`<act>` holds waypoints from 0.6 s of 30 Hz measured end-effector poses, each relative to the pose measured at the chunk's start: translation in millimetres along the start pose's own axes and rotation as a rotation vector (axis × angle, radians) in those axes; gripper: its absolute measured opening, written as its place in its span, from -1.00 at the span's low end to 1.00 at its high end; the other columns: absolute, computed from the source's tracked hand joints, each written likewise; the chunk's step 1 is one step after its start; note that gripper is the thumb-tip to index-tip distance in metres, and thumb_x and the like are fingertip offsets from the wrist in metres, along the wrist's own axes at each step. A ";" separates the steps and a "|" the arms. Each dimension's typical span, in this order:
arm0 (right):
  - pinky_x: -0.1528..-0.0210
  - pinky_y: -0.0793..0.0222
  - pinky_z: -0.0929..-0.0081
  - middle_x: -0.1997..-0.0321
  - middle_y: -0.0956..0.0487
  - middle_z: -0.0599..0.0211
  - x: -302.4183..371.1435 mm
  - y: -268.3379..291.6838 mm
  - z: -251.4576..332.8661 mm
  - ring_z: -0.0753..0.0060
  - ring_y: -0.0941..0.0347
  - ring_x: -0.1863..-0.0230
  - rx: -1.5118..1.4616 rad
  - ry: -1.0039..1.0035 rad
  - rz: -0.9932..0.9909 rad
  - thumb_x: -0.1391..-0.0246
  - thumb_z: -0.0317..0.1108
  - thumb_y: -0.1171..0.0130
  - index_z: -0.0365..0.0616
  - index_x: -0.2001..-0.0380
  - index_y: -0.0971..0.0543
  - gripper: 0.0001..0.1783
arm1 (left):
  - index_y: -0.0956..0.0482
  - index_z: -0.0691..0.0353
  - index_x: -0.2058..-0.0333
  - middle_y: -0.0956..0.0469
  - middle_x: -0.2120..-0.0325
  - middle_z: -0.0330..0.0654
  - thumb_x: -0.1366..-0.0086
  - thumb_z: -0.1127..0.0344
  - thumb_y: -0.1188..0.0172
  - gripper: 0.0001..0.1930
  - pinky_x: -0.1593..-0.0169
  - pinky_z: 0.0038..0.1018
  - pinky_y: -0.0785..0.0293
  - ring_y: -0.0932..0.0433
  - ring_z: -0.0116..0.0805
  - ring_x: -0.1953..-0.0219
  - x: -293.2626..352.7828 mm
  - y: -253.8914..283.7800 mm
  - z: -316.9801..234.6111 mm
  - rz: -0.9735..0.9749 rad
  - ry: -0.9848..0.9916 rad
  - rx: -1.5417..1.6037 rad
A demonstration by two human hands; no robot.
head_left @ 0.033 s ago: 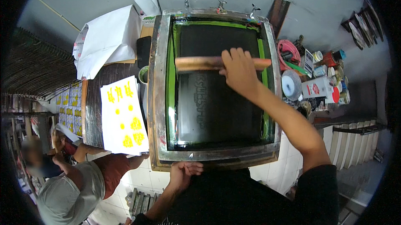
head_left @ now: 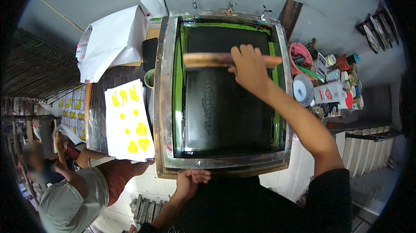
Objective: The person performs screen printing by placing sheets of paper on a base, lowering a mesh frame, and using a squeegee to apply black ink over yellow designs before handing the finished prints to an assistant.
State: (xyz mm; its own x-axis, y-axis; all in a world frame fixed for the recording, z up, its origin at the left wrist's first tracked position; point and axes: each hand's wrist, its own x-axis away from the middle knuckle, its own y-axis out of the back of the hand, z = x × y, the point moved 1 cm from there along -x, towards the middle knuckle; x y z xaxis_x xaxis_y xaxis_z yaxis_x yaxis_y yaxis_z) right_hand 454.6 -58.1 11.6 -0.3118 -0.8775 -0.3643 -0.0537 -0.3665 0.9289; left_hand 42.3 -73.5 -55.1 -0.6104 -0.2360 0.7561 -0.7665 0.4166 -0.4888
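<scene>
In front of me lies a screen-printing frame with a metal rim, dark ink over its mesh and green strips along the inside edges. My right hand grips a wooden-handled squeegee near its right end; it lies crosswise on the mesh, in the upper part. Below it, faint lettering shows through the dark mesh. At the near edge my left hand has its fingers curled over the wooden base under the frame. The squeegee's blade is hidden.
White sheets printed in yellow lie on the dark table at left, near a phone, a small cup and a large white paper bundle. Ink pots and a pink basin crowd the right. A person is at lower left.
The squeegee and my right hand have shifted very slightly away from me. My left hand stays at the near edge.
</scene>
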 end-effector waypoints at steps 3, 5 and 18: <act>0.08 -0.29 0.07 0.21 -0.54 0.10 -44.5 -16.4 -34.7 -0.01 -0.47 0.09 0.037 0.027 -0.056 0.16 -0.32 -0.50 -0.16 0.14 -0.47 -0.48 | -0.63 0.51 0.30 -0.69 0.28 0.18 -0.36 0.35 0.01 -0.70 0.15 -0.24 -0.63 -0.69 -0.08 0.31 1.6 0.5 0.9 -0.007 0.023 0.013; 0.03 -0.31 0.06 0.17 -0.55 0.08 -71.0 -25.4 -53.0 0.00 -0.49 0.05 0.084 0.017 -0.057 0.16 -0.28 -0.53 -0.18 0.12 -0.47 -0.44 | -0.63 0.51 0.30 -0.69 0.30 0.17 -0.35 0.36 -0.02 -0.71 0.14 -0.24 -0.63 -0.71 -0.09 0.30 2.1 1.5 2.4 0.011 0.025 0.038; -0.18 -0.30 -0.08 -0.08 -0.60 -0.09 -128.6 -20.9 -102.7 -0.17 -0.48 -0.18 -0.063 -0.114 0.218 -0.21 -0.16 -0.28 -0.25 -0.06 -0.48 -0.52 | -0.59 0.59 0.26 -0.69 0.34 0.21 -0.28 0.41 -0.05 -0.73 0.18 -0.20 -0.65 -0.69 0.03 0.38 6.1 -4.8 3.4 0.094 -0.059 0.149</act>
State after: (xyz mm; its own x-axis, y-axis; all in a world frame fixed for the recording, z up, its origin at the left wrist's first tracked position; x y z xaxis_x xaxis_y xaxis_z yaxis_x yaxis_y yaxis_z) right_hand 593.3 30.7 32.1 -0.4147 -0.8988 -0.1423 0.0848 -0.1938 0.9774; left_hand 41.5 -80.0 -49.6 -0.6880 -0.2547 0.6795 -0.7240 0.3057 -0.6184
